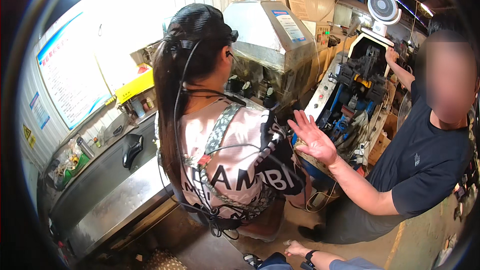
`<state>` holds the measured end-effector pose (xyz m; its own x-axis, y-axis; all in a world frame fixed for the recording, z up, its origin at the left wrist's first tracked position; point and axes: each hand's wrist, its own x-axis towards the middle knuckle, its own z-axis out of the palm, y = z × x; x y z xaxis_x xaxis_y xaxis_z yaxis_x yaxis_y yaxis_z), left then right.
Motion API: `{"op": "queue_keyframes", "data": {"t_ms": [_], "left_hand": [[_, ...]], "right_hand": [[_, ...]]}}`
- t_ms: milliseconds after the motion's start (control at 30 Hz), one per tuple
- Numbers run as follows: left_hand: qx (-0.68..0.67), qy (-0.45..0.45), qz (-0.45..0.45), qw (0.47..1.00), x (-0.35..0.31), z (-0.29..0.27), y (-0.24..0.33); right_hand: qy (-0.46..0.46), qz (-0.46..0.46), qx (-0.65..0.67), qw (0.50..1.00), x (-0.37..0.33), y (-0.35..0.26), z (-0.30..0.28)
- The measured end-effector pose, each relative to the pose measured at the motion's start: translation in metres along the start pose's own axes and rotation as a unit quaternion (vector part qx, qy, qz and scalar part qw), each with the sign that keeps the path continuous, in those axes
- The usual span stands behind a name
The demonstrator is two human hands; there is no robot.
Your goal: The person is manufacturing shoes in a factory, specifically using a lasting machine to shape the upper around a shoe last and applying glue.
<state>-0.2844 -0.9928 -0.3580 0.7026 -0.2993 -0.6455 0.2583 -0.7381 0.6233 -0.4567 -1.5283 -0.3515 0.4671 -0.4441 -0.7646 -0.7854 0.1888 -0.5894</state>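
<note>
At the lower edge of the head view, about six o'clock, the wearer's right hand shows at the end of a forearm in a blue-grey sleeve, with a dark wristband around the wrist. The hand lies low and loosely curled, fingers pointing toward nine o'clock, holding nothing that can be seen; it hovers over the concrete floor, just beside a dark shoe at its seven o'clock. The wearer's left hand is out of the frame.

Directly at twelve o'clock from that hand stands a person with a long dark ponytail, back turned, in a pale pink printed top, with black cables running down the back (a head-worn rig of some kind). This person faces a long steel worktop that runs from the centre toward eight o'clock; a black shoe-shaped form rests on its darker upper part.

At three o'clock a second person in a dark blue T-shirt holds up one open hand, palm spread wide and empty, close to the first person's shoulder. That person's other hand reaches to a blue and black machine at about one o'clock. A white fan sits above that machine, and a metal hood with a ribbed duct rises at twelve o'clock. A large white poster covers the wall at ten o'clock.
</note>
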Motion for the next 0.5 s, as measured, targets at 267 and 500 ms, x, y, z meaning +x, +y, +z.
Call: {"op": "queue_keyframes", "data": {"t_ms": [267, 500], "left_hand": [[-0.055, 0.002, -0.047, 0.997, -0.001, -0.006, -0.028], [-0.094, 0.098, 0.002, 0.991, -0.028, 0.016, -0.020]], "right_hand": [[-0.034, 0.008, -0.092, 0.995, -0.012, -0.008, 0.018], [-0.125, -0.210, -0.195, 0.950, 0.007, 0.025, 0.041]]}}
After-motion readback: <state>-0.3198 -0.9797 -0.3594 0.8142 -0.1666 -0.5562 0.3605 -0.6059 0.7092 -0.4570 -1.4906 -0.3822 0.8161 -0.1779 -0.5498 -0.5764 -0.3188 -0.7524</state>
